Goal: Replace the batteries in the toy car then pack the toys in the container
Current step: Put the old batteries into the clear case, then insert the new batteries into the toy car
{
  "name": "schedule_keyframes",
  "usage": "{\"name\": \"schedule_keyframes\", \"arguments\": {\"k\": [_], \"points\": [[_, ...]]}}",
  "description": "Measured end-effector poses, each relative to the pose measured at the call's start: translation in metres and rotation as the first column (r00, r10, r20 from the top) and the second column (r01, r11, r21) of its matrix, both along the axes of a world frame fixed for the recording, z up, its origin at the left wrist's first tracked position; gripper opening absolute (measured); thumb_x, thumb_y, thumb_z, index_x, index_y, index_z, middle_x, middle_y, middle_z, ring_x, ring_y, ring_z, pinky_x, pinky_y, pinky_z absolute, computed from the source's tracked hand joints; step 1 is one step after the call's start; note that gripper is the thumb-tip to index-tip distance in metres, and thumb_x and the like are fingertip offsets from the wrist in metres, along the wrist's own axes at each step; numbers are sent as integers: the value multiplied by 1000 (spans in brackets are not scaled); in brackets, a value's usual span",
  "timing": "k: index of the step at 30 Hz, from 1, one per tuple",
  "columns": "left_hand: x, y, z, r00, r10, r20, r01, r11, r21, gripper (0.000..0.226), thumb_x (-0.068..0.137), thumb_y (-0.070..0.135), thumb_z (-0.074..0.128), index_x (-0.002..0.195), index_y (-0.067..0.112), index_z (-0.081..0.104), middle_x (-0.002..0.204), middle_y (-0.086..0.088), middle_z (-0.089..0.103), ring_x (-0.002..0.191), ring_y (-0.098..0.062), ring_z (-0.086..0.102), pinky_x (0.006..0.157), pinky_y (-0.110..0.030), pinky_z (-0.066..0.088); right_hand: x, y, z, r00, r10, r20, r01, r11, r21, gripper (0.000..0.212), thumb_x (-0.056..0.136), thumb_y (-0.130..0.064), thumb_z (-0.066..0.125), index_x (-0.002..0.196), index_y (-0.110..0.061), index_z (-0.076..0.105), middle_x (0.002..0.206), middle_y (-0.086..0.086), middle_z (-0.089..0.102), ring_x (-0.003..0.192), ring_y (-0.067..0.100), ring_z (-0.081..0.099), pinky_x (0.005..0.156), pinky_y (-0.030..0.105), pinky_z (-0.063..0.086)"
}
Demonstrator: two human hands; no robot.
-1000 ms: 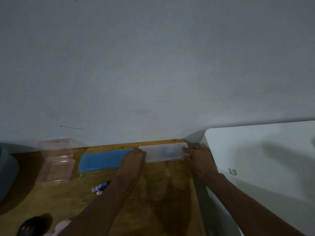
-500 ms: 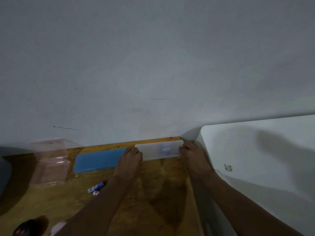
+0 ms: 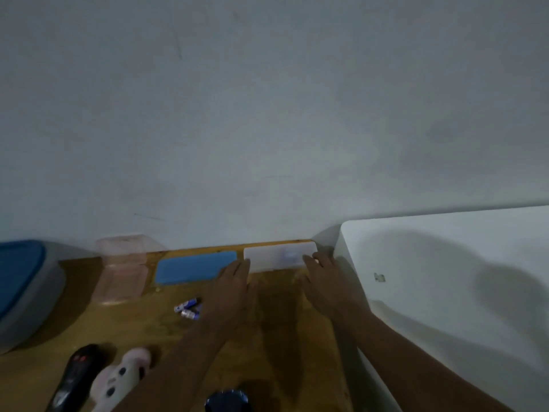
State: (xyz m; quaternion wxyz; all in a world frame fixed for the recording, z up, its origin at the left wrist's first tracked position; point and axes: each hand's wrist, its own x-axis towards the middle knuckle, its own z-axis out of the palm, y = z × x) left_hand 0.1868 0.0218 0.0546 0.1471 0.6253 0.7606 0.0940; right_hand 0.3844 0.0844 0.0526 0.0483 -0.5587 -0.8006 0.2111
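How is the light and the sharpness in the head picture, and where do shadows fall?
Head view: dim, bluish light; the white box between left hand and right hand looks blurred; soft shadows lie on the white surface.

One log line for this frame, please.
left hand: touches left end of white box | right hand: touches its right end | box: on table | batteries: loose on table

Along the far edge of the wooden table (image 3: 89, 322), a pink transparent box (image 3: 123, 272), a flat blue lid (image 3: 194, 267) and a white plastic box (image 3: 279, 254) are lying in a row. Batteries (image 3: 188, 307) are lying near the middle, a grey blue-lidded container (image 3: 26, 289) is sitting at the left, and a black remote control (image 3: 74, 379) and a pink plush toy (image 3: 118, 379) are lying side by side in front.
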Motion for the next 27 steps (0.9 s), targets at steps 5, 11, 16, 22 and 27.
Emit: {"name": "schedule_keyframes", "arguments": {"k": [5,11,16,22,27], "points": [[6,-47,20,998,-37,-51,42,994,100,54,102,36,34,146,5,34,149,-14,40,138,-28,37,116,-36,25,-8,-38,11,996,83,-27,-80,992,96,58,96,-52,33,144,-19,30,148,5,37,134,26,38,112,41,30],[4,-104,27,997,-43,-65,52,990,130,46,100,30,45,137,2,48,140,-17,51,129,-32,48,106,-41,38,-20,-90,17,994,107,-14,-105,987,120,49,99,-43,35,138,-13,39,146,11,39,132,30,38,112,43,31],[-8,-161,26,998,-60,8,58,984,169,44,96,34,40,126,9,58,126,-13,62,111,-33,59,90,-38,47,-30,-157,22,995,62,-79,-57,996,75,44,99,-41,38,135,-15,43,146,10,38,130,29,40,108,40,33],[-19,-227,6,994,-67,85,57,991,124,23,99,27,46,111,12,59,107,-11,65,93,-28,62,76,-37,46,-39,-239,10,995,24,-92,-25,1000,-5,34,100,-34,40,123,-13,51,132,8,48,115,26,49,95,36,41],[-11,-264,-10,981,-7,194,0,999,36,22,96,26,50,112,13,60,100,-12,68,90,-28,62,67,-29,39,-44,-283,-10,995,-28,-100,23,999,-48,36,97,-36,43,128,-18,48,127,4,52,109,24,54,85,34,46]]}}
